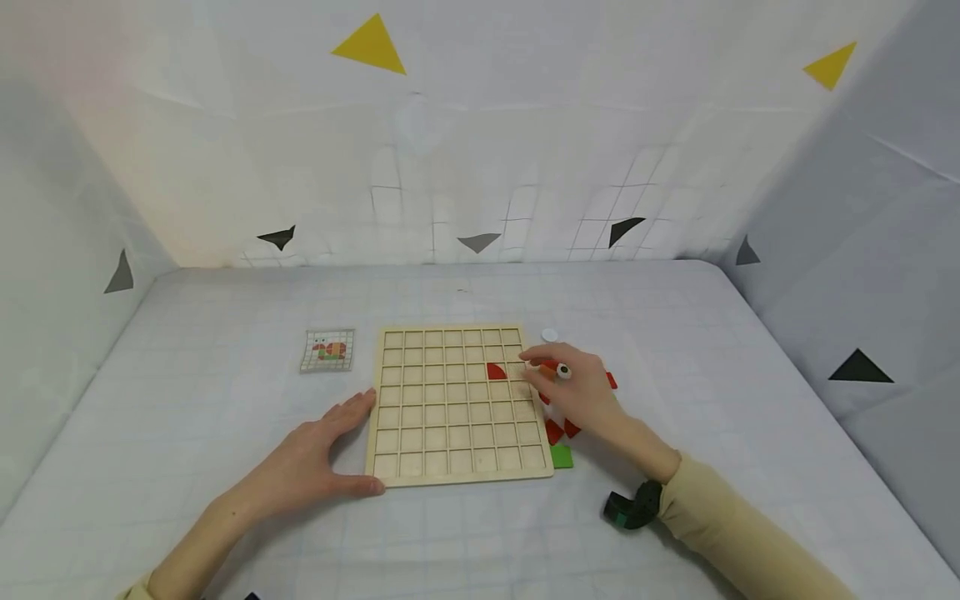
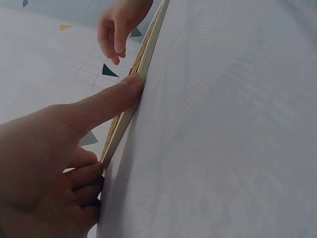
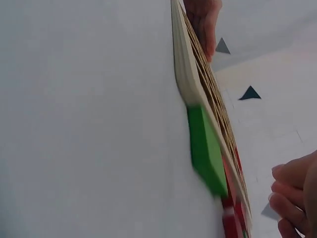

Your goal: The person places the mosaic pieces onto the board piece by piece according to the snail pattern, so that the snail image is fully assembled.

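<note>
A square wooden grid board (image 1: 459, 482) lies on the table, with a red quarter-circle piece (image 1: 496, 372) in one cell. My left hand (image 1: 307, 462) rests at the board's left side, thumb at the near corner and fingers along the edge; the left wrist view shows the thumb (image 2: 111, 101) against the rim. Above the board's right edge, my right hand (image 1: 573, 387) has thumb and forefinger apart, with no piece visible between the tips. An orange piece (image 1: 548, 372) and a round eye piece (image 1: 564, 371) show in the gap under this hand. Its palm hides other pieces.
Several red pieces (image 1: 554, 431) and a green square (image 1: 562, 457) lie along the board's right side. A white disc (image 1: 550, 335) sits beyond my right hand. Left of the board is a small picture card (image 1: 327, 350). A black device (image 1: 633, 506) is on my right wrist.
</note>
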